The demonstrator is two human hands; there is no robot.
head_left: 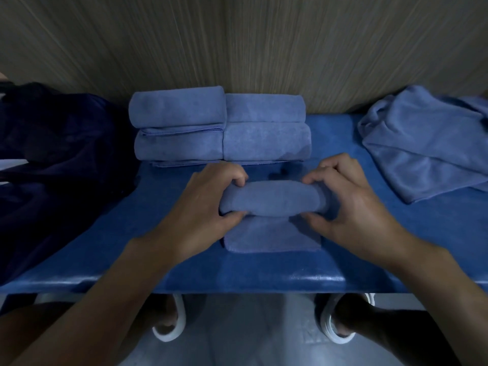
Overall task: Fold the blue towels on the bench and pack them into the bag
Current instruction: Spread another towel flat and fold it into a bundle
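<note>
A blue towel [272, 200] lies in the middle of the blue bench [264, 273], partly rolled, with a flat tail toward me. My left hand [203, 204] grips the roll's left end, fingers curled over the top and thumb below. My right hand [351, 204] grips the right end the same way. Behind the roll, several folded blue towels [219, 125] are stacked in two piles against the wall. A loose, crumpled blue towel [425, 143] lies at the right. The dark navy bag [52, 165] slumps on the bench's left end.
A wood-grain wall [237, 43] runs directly behind the bench. The bench's front edge is close to my body, and my feet in white sandals [169, 323] stand on a pale floor below it. Bare bench shows between the roll and the loose towel.
</note>
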